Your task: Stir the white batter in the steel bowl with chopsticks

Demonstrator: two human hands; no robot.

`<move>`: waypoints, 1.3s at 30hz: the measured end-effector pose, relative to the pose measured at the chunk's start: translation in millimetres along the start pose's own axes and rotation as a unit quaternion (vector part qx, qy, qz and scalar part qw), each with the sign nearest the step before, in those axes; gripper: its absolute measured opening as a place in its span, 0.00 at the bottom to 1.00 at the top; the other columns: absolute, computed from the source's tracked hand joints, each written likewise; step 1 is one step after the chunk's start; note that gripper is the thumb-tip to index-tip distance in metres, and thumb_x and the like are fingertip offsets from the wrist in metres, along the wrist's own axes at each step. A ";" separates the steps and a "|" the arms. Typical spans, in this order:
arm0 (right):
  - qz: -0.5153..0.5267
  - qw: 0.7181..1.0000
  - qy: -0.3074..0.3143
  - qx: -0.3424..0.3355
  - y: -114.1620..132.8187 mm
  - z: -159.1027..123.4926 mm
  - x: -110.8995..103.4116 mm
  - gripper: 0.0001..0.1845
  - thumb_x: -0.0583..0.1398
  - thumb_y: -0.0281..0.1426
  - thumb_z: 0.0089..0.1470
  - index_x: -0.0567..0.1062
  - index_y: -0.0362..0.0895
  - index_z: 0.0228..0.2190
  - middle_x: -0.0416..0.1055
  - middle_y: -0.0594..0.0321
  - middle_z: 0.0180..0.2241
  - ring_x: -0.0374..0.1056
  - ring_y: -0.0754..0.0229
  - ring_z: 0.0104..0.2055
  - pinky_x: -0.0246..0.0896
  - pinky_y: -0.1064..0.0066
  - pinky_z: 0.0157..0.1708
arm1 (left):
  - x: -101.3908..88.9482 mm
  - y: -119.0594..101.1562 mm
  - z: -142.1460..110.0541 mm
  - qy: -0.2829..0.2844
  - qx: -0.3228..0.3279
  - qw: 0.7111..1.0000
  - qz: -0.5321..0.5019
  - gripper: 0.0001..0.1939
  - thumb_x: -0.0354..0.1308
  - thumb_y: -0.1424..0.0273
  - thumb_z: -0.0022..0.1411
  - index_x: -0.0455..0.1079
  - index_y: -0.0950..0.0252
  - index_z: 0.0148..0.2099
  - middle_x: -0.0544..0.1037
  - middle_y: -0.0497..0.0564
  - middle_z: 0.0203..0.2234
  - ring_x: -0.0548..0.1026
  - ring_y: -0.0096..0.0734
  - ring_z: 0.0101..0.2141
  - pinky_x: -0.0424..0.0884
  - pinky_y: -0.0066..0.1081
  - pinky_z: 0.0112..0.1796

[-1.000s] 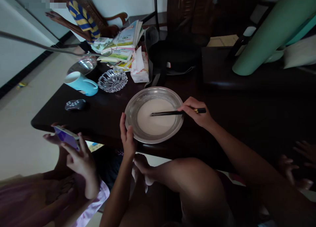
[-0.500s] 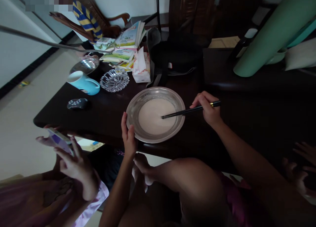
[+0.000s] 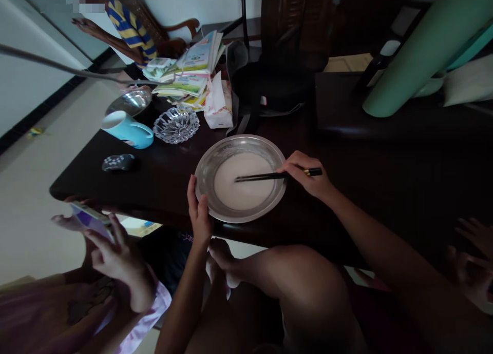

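Head view, the only one. Steel bowl point(image 3: 241, 178) sits at frame centre on the dark counter point(image 3: 162, 179), close to the near edge. Pale, smooth batter point(image 3: 242, 187) fills the bowl's bottom.

Left hand point(image 3: 199, 213) is pressed against the bowl's lower-left rim, fingers upright and together along the metal, thumb just beside the rim. The bowl is braced, not lifted.

Right hand point(image 3: 308, 174) is seen at the bowl's right rim, closed around black chopsticks point(image 3: 269, 176). The pair lies nearly level, tips pointing left and resting in the batter near the bowl's middle. A gold band shows at the butt end, past the knuckles.

Upper left of the bowl: glass dish point(image 3: 176, 124), blue mug point(image 3: 125, 130) lying on its side with the mouth toward frame left, a metal lid point(image 3: 129, 102) behind the mug. A small dark spotted object point(image 3: 117, 162) is set left of the bowl, near the counter's left end. A stack of books point(image 3: 190, 69) and a tissue pack point(image 3: 217, 105) are at top centre, a black bag point(image 3: 269, 87) to their right. A green roll point(image 3: 419, 51) leans across the upper right.

Lower left: another person's hands point(image 3: 115, 254) hold a phone point(image 3: 90, 218), off the counter. A bare knee point(image 3: 304, 282) fills bottom centre. More fingers are visible at the right edge, too dim to tell whose.
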State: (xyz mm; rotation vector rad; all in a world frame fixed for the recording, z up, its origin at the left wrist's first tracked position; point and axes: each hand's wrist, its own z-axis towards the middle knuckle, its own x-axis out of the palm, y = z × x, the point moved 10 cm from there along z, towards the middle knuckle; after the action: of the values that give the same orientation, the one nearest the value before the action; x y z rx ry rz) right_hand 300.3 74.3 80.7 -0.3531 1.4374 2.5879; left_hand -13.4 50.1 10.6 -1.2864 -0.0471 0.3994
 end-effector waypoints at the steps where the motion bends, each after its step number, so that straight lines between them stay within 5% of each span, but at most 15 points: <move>1: -0.006 1.000 -0.024 -0.002 0.8 -0.1 -4.8 0.18 0.58 0.43 0.63 0.78 0.48 0.26 0.75 0.64 0.27 0.70 0.60 0.31 0.65 0.64 0.35 | 0.4 -0.1 0.0 0.002 0.001 1.000 -0.002 0.32 0.55 0.54 0.65 0.60 0.55 0.68 0.59 0.53 0.69 0.55 0.46 0.68 0.49 0.44 0.66; 4: 0.023 0.994 -0.108 0.010 -1.4 -2.5 -22.2 0.21 0.55 0.42 0.65 0.76 0.47 0.23 0.72 0.65 0.22 0.68 0.61 0.27 0.63 0.66 0.31 | 1.4 -1.0 0.0 0.006 0.005 1.000 0.000 0.31 0.55 0.54 0.66 0.60 0.55 0.68 0.59 0.52 0.69 0.55 0.45 0.68 0.48 0.44 0.67; 9: 0.001 1.000 -0.010 -0.005 1.9 0.0 -2.0 0.18 0.58 0.42 0.63 0.78 0.48 0.26 0.76 0.64 0.27 0.70 0.60 0.31 0.65 0.64 0.35 | 0.2 -2.5 -0.6 -0.001 0.006 1.000 0.001 0.31 0.55 0.54 0.66 0.61 0.56 0.68 0.59 0.53 0.68 0.55 0.45 0.68 0.48 0.43 0.67; 14: 0.045 0.992 -0.115 0.038 -8.5 -2.4 -23.9 0.21 0.56 0.44 0.64 0.76 0.47 0.24 0.72 0.65 0.22 0.69 0.61 0.25 0.64 0.66 0.29 | 1.1 -0.6 -0.2 0.004 0.002 1.000 0.003 0.31 0.55 0.53 0.65 0.60 0.56 0.68 0.59 0.53 0.68 0.55 0.46 0.68 0.49 0.43 0.67; 18: 0.014 1.000 -0.014 0.017 -2.5 0.4 -3.1 0.19 0.57 0.45 0.63 0.78 0.48 0.26 0.76 0.64 0.26 0.71 0.60 0.30 0.66 0.64 0.34 | 0.5 0.4 0.2 0.002 0.000 1.000 0.004 0.31 0.55 0.53 0.65 0.60 0.55 0.68 0.59 0.52 0.68 0.54 0.45 0.68 0.48 0.42 0.67; 23: 0.015 0.994 -0.105 0.033 -6.5 -2.0 -21.9 0.21 0.56 0.44 0.64 0.76 0.47 0.24 0.74 0.64 0.23 0.70 0.60 0.28 0.64 0.65 0.32 | 1.1 0.6 -0.3 0.003 -0.004 1.000 -0.009 0.32 0.55 0.53 0.65 0.60 0.55 0.68 0.58 0.52 0.69 0.54 0.47 0.68 0.48 0.44 0.67; 28: -0.008 1.000 -0.004 -0.005 1.1 0.6 -0.6 0.17 0.58 0.42 0.63 0.79 0.49 0.27 0.76 0.64 0.27 0.70 0.59 0.31 0.65 0.63 0.35 | 0.6 -2.0 -0.3 0.001 0.000 1.000 -0.005 0.32 0.55 0.53 0.65 0.60 0.57 0.68 0.58 0.53 0.69 0.54 0.46 0.68 0.47 0.43 0.67; 33: 0.019 0.993 -0.112 0.026 -4.0 -1.5 -22.7 0.22 0.55 0.44 0.64 0.76 0.47 0.24 0.72 0.65 0.22 0.68 0.61 0.26 0.64 0.65 0.30 | 1.7 -3.4 -0.7 0.006 -0.001 1.000 -0.001 0.32 0.55 0.53 0.65 0.61 0.56 0.68 0.59 0.53 0.68 0.55 0.46 0.68 0.49 0.43 0.67; 37: 0.007 1.000 -0.018 -0.006 4.5 1.3 -2.1 0.19 0.57 0.44 0.63 0.79 0.49 0.26 0.75 0.64 0.25 0.69 0.59 0.30 0.65 0.63 0.34 | 0.9 -1.6 -0.5 0.002 0.000 1.000 -0.005 0.31 0.55 0.54 0.65 0.61 0.55 0.68 0.59 0.52 0.68 0.55 0.45 0.68 0.49 0.43 0.67; 39: -0.015 1.000 -0.019 -0.009 5.2 1.7 -2.4 0.18 0.58 0.44 0.62 0.79 0.49 0.26 0.76 0.64 0.26 0.69 0.59 0.31 0.65 0.62 0.36 | 0.7 -0.9 -0.3 0.001 0.001 1.000 -0.008 0.31 0.55 0.54 0.65 0.60 0.55 0.68 0.58 0.52 0.69 0.54 0.46 0.68 0.48 0.43 0.67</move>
State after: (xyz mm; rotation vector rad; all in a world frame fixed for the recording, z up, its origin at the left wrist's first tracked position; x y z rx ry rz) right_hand 301.0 72.9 86.5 -0.3224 1.3873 2.5703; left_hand -12.5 49.8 11.2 -1.2841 -0.0564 0.3844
